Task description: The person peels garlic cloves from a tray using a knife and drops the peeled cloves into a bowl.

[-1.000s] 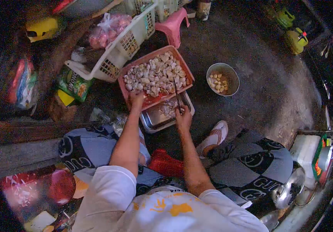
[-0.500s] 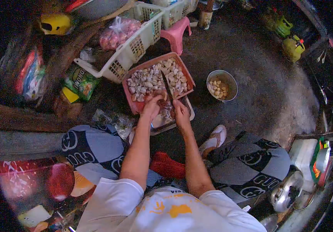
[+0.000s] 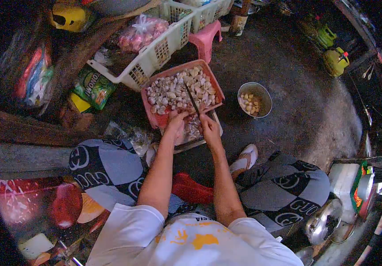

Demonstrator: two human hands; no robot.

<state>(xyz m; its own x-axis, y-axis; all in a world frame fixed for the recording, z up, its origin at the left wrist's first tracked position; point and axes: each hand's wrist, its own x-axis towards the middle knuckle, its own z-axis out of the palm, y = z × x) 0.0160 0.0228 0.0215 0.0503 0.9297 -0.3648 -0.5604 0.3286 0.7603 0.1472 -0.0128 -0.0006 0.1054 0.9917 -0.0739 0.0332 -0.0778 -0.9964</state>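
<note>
My right hand point(image 3: 210, 129) is wrapped round the handle of a knife point(image 3: 191, 97), its dark blade pointing away over the garlic. Close beside it on the left, my left hand point(image 3: 176, 123) has its fingers drawn together near the base of the blade; whatever lies in them is too small to make out. Beyond both hands, garlic cloves point(image 3: 168, 91) in their skins fill much of a pink tray point(image 3: 153, 119). Under the hands sits a second tray point(image 3: 219, 127) with papery skins point(image 3: 193, 129) in it, partly hidden by them.
To the right, a metal pot point(image 3: 269, 103) holds peeled cloves point(image 3: 249, 105). White plastic baskets point(image 3: 143, 71), one with a bag of shallot-like pink bulbs point(image 3: 143, 33), stand behind the tray near a pink stool point(image 3: 205, 40). A green packet point(image 3: 94, 88) lies left. Gas cylinders point(image 3: 335, 62) stand far right.
My left hand has shifted slightly, its fingers now reaching closer to my right hand. The knife has tilted a little, and the whole view has moved slightly.
</note>
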